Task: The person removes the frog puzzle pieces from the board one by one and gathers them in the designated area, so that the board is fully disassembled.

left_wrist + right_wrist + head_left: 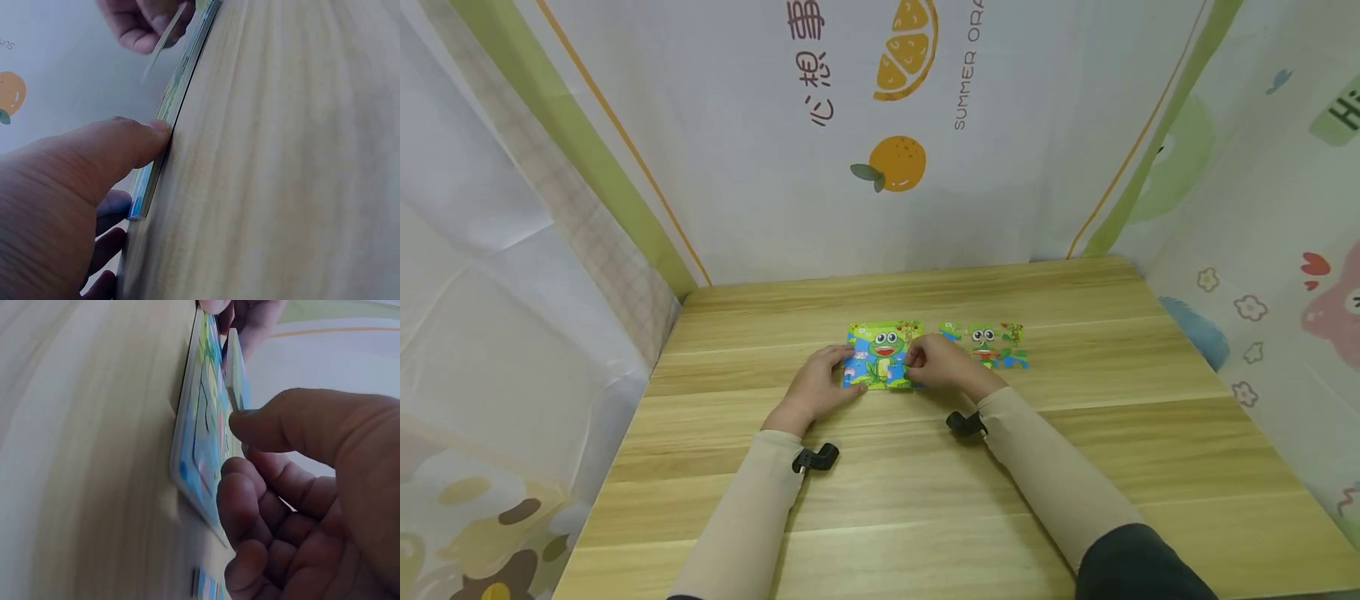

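A jigsaw puzzle (886, 368) with a green frog picture lies flat on the wooden table. My left hand (816, 383) holds its left side, the thumb (134, 140) on the near edge and the fingers around the left corner. Over the puzzle's right part, my right hand (951, 364) pinches a thin puzzle piece (236, 372) between thumb and index finger. That piece is tilted and raised above the board. The right hand's other fingers (240, 500) are curled. In the head view the right hand hides part of the puzzle's right side.
Right of the puzzle lie several frog-picture pieces (983, 337), partly behind my right hand. The wooden table (880, 517) ends at a printed curtain (760, 208) at the back, with more printed cloth on both sides. Each wrist carries a small black camera (816, 457).
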The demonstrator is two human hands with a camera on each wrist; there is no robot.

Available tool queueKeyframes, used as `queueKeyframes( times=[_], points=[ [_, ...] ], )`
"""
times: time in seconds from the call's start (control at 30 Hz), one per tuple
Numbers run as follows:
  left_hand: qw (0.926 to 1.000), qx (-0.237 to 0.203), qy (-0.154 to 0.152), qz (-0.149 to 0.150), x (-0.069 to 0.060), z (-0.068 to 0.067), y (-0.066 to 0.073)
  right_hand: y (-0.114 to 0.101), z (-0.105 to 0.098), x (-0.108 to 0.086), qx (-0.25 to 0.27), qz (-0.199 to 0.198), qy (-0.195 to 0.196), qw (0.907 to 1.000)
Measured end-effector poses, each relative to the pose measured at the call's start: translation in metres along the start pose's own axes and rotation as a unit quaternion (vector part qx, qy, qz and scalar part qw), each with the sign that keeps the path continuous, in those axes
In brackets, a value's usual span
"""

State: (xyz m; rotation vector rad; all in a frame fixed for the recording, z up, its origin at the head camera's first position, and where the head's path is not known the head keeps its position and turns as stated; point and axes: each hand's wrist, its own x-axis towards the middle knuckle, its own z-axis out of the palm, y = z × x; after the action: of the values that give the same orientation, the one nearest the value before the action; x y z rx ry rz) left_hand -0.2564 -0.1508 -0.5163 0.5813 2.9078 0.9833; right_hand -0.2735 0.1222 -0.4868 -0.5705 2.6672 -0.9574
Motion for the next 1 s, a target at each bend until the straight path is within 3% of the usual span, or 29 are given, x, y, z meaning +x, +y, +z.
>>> queueKeyframes(
  times=[0.5, 1.0],
  points=[
    [1.0000, 0.007, 0.000, 0.003, -0.001, 0.001, 0.000, 0.034, -0.017, -0.029, -0.031, -0.007, 0.013, 0.9994],
    [1.0000, 0.008, 0.000, 0.000, -0.002, 0.001, 0.001, 0.049, -0.029, -0.053, -0.021, 0.002, 0.012, 0.9997]
  ],
)
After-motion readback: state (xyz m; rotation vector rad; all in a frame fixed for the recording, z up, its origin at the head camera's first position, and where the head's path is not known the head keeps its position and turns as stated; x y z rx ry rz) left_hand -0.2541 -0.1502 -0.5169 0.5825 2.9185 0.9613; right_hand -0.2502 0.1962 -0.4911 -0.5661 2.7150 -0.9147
